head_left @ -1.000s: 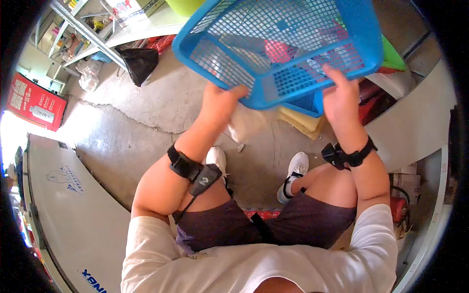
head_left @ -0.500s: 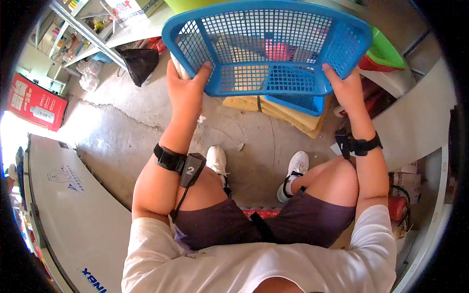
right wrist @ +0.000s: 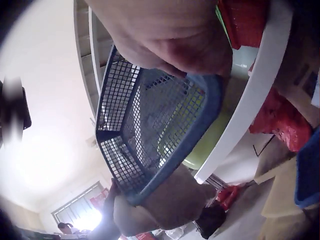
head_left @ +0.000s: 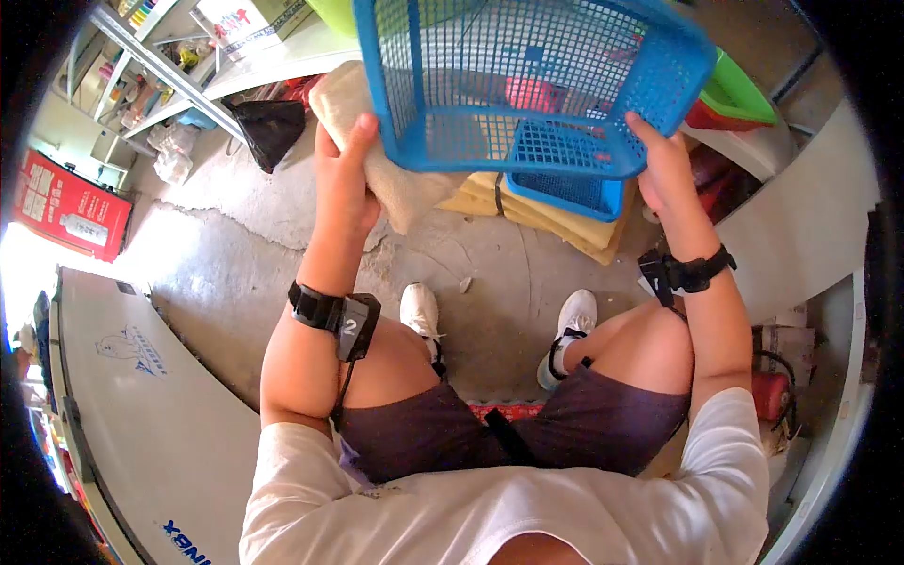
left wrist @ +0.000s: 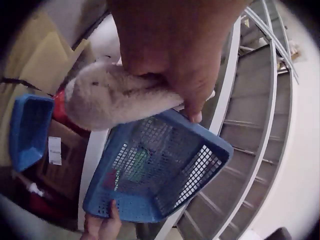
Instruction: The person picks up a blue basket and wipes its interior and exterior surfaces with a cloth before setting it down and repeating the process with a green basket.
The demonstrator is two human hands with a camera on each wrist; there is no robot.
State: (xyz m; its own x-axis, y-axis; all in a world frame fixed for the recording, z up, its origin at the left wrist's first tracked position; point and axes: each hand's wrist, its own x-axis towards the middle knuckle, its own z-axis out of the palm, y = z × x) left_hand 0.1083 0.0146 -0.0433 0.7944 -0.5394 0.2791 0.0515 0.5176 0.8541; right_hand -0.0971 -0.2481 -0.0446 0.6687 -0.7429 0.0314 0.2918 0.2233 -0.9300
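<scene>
The left hand grips with its fingers one beige cloth, beside one blue mesh basket, which the right hand grips. A second blue basket sits on a yellow pile.

Left hand: gripping, left thumb pointing away from the body | right hand: gripping, right thumb angled inward | spacing: hands well apart, out in front | left arm and right arm: both reaching forward, forearms slanting slightly inward
</scene>
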